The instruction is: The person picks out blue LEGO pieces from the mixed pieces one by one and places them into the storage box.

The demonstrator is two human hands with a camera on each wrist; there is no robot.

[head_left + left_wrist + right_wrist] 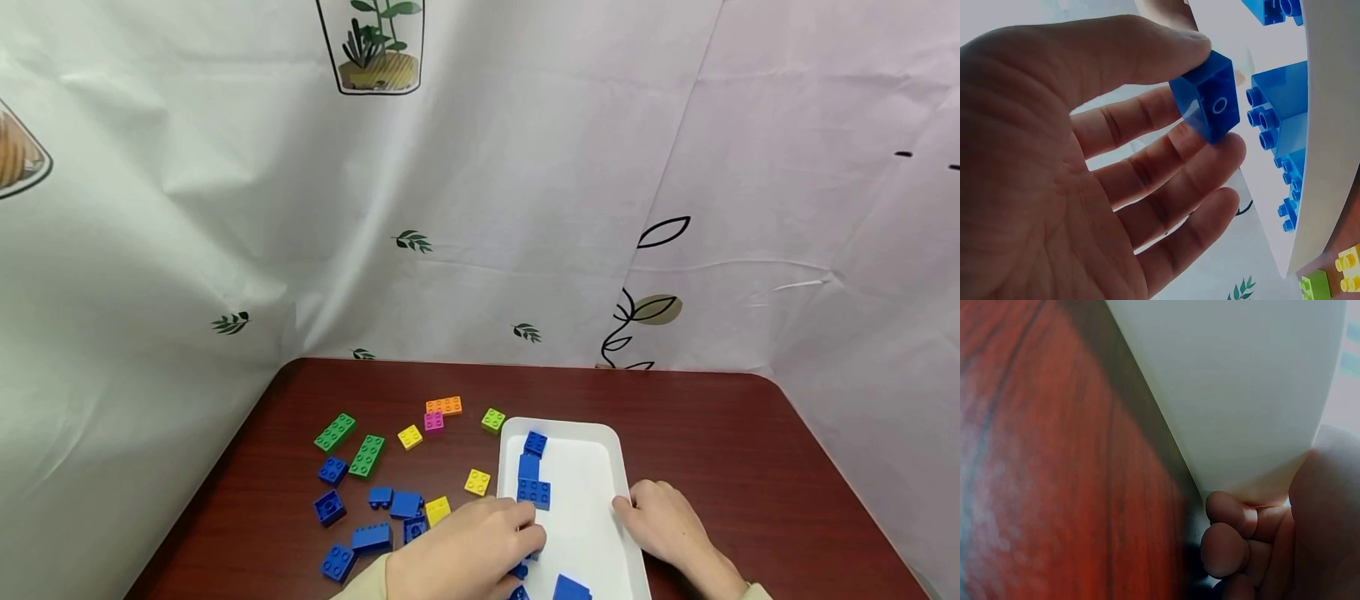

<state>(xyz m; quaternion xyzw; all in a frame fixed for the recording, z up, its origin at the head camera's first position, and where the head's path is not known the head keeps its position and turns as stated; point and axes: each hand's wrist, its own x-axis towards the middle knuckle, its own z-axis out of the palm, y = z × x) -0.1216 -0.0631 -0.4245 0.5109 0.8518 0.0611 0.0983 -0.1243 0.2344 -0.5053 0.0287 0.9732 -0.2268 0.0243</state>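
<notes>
My left hand is over the left side of a white tray. Between its thumb and fingers it pinches a blue building brick, whose hollow underside faces the left wrist camera. Inside the tray, several blue bricks lie along the left side, some partly hidden by that hand in the head view. Another blue brick sits near the front of the tray. My right hand grips the tray's right edge, thumb over the rim and fingers curled against the outer wall.
Left of the tray, loose bricks are scattered on the dark red table: green, blue, yellow, orange, pink and lime. A patterned white cloth hangs behind the table.
</notes>
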